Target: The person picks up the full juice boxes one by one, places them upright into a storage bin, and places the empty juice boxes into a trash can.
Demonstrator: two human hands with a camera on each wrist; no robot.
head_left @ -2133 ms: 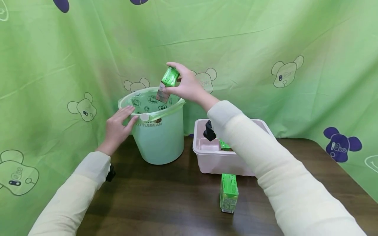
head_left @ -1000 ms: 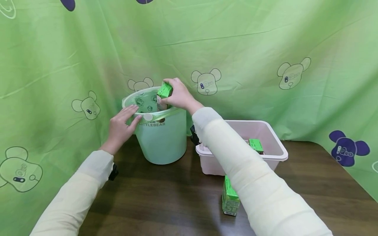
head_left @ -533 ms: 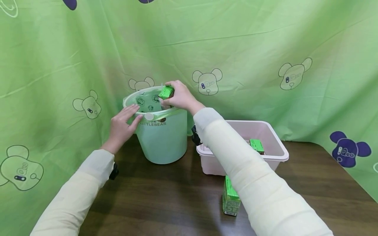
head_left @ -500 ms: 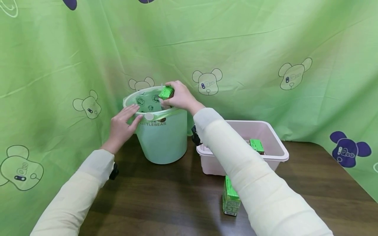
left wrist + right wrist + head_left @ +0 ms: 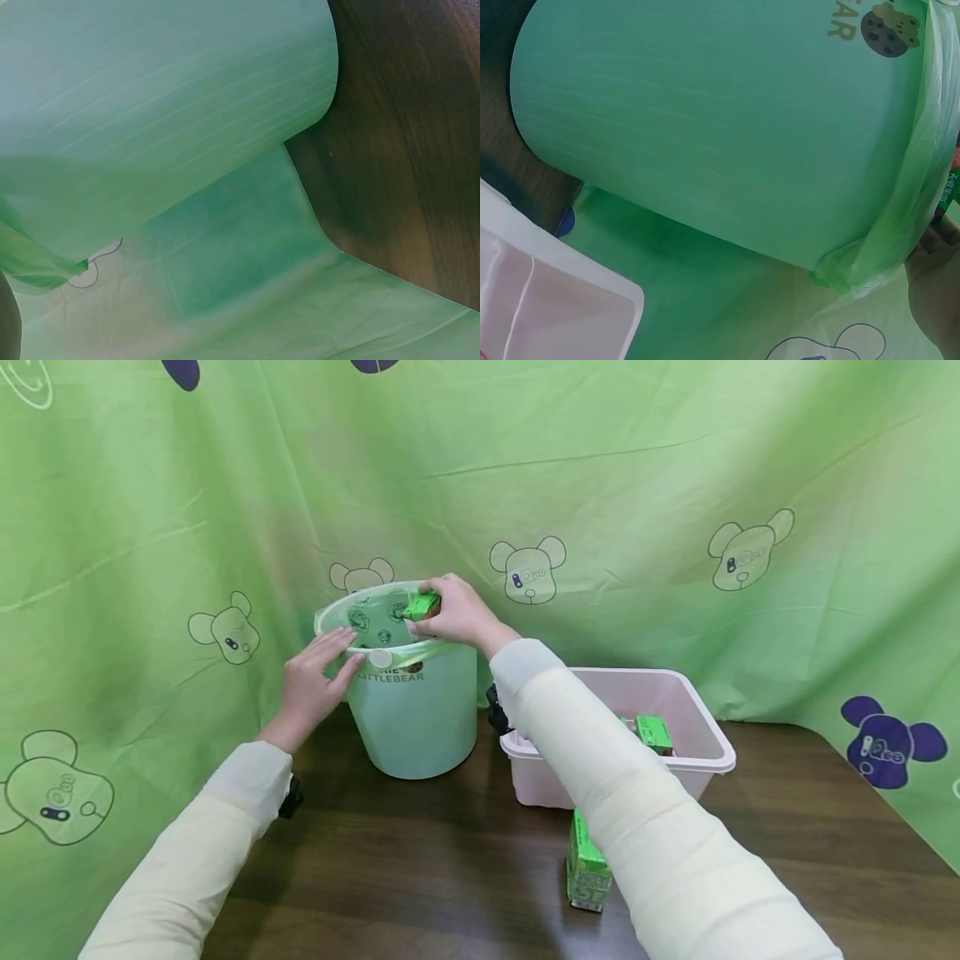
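Observation:
In the head view, my right hand [image 5: 461, 617] pinches a small green drink carton [image 5: 422, 606] at the mouth of a mint-green bin [image 5: 412, 718]. The carton's green end faces up, and its lower part is inside, behind the rim. A thin pale green bag [image 5: 420, 652] lines the bin and folds over its edge. My left hand [image 5: 311, 681] rests on the bin's near left rim with fingers straight, thumb at the front. The right wrist view shows part of the right hand [image 5: 937, 277] past the bag's edge, by a red and green bit of the carton [image 5: 949, 184].
A pink plastic tub [image 5: 701, 735] stands right of the bin, with a green carton [image 5: 654, 734] inside. Another green carton [image 5: 587, 868] stands on the dark wooden table [image 5: 420, 868], partly behind the right sleeve. A green patterned curtain [image 5: 600, 468] hangs close behind.
My right hand has brought the carton down from above the bin into its mouth, sinking slightly further in the last half second. The left hand stays on the rim.

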